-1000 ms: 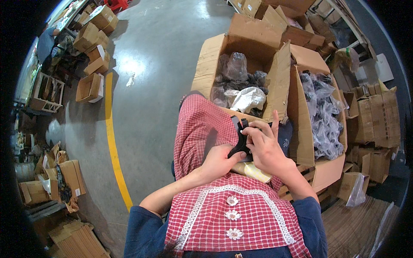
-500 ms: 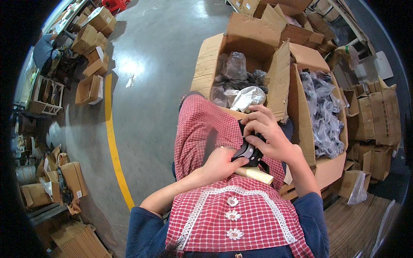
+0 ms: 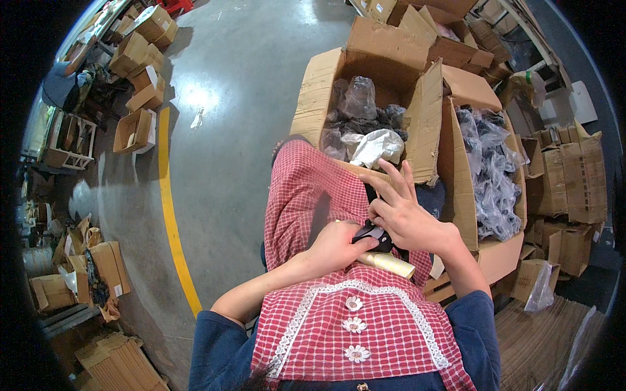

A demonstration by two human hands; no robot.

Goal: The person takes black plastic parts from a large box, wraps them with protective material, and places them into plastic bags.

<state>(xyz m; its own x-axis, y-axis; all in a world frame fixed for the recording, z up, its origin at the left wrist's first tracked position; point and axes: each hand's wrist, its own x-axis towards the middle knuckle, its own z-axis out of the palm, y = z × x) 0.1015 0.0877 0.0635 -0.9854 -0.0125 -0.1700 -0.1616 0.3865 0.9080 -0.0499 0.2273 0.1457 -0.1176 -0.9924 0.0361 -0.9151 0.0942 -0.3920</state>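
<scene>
Over my lap, my left hand [image 3: 338,244] is closed around a black piece with silver rivet-like dots [image 3: 373,232], its thumb lying on top. What kind of thing it is, I cannot make out. My right hand [image 3: 407,215] pinches at the far right side of this piece with thumb and forefinger, while its other fingers stick up and apart. Some of the black piece is hidden under both hands. Just below it, a pale yellow roll [image 3: 390,265] lies across my lap against the red checked apron [image 3: 352,326].
Ahead stands an open carton [image 3: 318,85] holding clear, dark and white plastic bags. Right of it, another carton [image 3: 464,189] is full of plastic-wrapped dark items. Flattened cardboard [image 3: 541,339] is stacked at lower right. A yellow floor line [image 3: 171,215] runs on the left; a person [image 3: 62,85] is beyond it.
My right hand's raised fingers have straightened and spread upward, and its thumb and forefinger have come together at the black piece. More of the piece is now covered. The left hand keeps its hold.
</scene>
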